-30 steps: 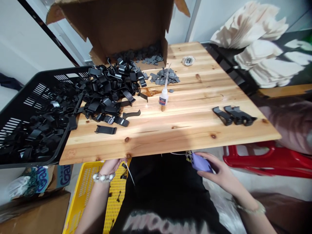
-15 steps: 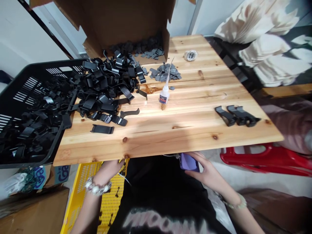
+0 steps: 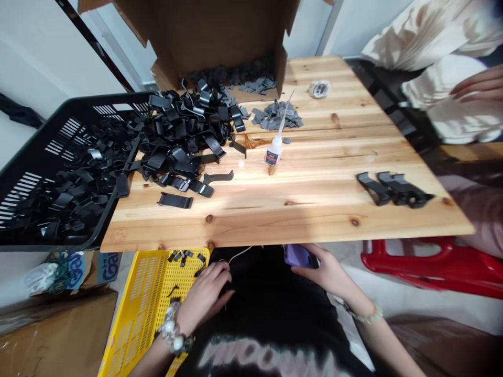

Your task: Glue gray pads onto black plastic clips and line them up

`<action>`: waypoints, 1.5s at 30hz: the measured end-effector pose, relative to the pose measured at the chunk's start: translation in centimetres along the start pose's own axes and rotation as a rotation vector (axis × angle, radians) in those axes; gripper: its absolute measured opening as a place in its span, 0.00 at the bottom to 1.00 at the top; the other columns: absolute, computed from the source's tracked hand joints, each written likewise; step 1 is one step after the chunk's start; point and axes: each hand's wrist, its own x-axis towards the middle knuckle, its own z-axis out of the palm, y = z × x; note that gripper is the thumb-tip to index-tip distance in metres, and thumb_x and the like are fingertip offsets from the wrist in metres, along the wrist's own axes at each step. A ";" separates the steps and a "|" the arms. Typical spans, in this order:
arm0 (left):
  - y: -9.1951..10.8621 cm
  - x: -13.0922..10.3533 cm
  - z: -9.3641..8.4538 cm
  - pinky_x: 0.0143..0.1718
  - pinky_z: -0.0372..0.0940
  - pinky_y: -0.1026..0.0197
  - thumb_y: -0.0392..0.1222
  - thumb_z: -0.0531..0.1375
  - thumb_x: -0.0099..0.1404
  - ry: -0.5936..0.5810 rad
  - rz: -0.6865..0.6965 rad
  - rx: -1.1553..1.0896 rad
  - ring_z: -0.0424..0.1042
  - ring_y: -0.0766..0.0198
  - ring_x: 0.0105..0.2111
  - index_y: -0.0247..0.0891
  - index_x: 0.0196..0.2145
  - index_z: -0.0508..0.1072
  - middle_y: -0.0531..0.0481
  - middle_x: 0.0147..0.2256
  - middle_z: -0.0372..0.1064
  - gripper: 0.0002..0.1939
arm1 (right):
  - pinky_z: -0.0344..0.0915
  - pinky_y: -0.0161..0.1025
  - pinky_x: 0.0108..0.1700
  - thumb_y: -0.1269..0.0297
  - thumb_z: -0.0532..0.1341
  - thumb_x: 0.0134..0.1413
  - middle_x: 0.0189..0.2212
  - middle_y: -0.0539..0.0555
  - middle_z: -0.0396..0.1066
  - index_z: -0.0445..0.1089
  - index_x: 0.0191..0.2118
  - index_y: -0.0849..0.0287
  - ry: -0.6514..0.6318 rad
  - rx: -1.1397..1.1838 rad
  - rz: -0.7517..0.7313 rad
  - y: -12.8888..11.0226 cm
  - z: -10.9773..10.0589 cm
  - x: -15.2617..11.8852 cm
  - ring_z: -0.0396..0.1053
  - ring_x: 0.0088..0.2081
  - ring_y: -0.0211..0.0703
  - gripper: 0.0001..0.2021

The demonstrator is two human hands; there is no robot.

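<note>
Below the table's front edge, my right hand [image 3: 320,264] grips a phone in a purple case [image 3: 298,255] over my lap. My left hand [image 3: 210,290] rests at my lap beside the yellow basket, thumb apart from loosely bent fingers, with nothing visible in it. A thin white cord [image 3: 239,253] runs from near those fingers towards the table edge. On the wooden table [image 3: 255,225] stands a small glue bottle [image 3: 274,152] with a long thin nozzle. Black clips [image 3: 184,136] are heaped at the left, and one clip [image 3: 175,200] lies apart near the front.
A black basket [image 3: 78,242] of clips overlaps the table's left side. Grey pads [image 3: 277,115] lie before an open cardboard box [image 3: 228,31]. A tape roll [image 3: 319,89] and several clips [image 3: 393,188] sit right. Another person's hand [image 3: 481,86] touches white pieces. A red stool [image 3: 424,267] stands below.
My left hand has come out from the table edge, down and right over my lap. The phone has shifted slightly left in my right hand. Another person's hand has appeared at the right.
</note>
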 end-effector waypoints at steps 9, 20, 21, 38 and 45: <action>1.3 -1.5 -8.7 0.27 0.63 0.64 0.35 0.50 0.67 0.001 -0.272 -0.610 0.64 0.67 0.22 0.42 0.37 0.60 0.58 0.23 0.61 0.03 | 0.66 0.52 0.53 0.57 0.67 0.45 0.48 0.61 0.72 0.70 0.49 0.60 0.073 0.036 0.100 1.1 -0.6 -0.6 0.71 0.49 0.55 0.24; 7.5 8.8 1.8 0.62 0.46 0.37 0.38 0.60 0.59 -0.417 -0.076 -0.193 0.55 0.40 0.62 0.31 0.56 0.63 0.30 0.59 0.60 0.27 | 0.63 0.53 0.56 0.60 0.67 0.44 0.50 0.60 0.71 0.70 0.50 0.59 0.096 0.033 0.020 0.1 -0.4 -0.2 0.67 0.53 0.56 0.24; 7.3 8.9 1.9 0.62 0.43 0.35 0.39 0.63 0.56 -0.403 -0.072 -0.172 0.51 0.37 0.63 0.29 0.57 0.62 0.28 0.60 0.57 0.32 | 0.62 0.52 0.57 0.61 0.67 0.44 0.50 0.60 0.71 0.70 0.50 0.59 0.098 0.026 0.006 0.0 -0.6 -0.3 0.66 0.53 0.56 0.24; 6.5 7.8 0.6 0.54 0.60 0.47 0.40 0.56 0.67 -0.021 -0.031 -0.222 0.67 0.54 0.49 0.42 0.49 0.66 0.48 0.43 0.71 0.13 | 0.59 0.53 0.60 0.72 0.62 0.49 0.53 0.58 0.64 0.62 0.57 0.53 -0.148 0.009 -0.216 -1.5 0.1 -2.2 0.59 0.58 0.51 0.27; 5.9 7.7 0.3 0.55 0.60 0.51 0.41 0.59 0.63 -0.039 -0.053 -0.276 0.66 0.55 0.51 0.41 0.50 0.64 0.46 0.47 0.69 0.18 | 0.58 0.53 0.60 0.71 0.62 0.49 0.55 0.58 0.63 0.62 0.57 0.52 -0.179 0.027 -0.199 -2.0 0.0 -2.5 0.59 0.58 0.50 0.28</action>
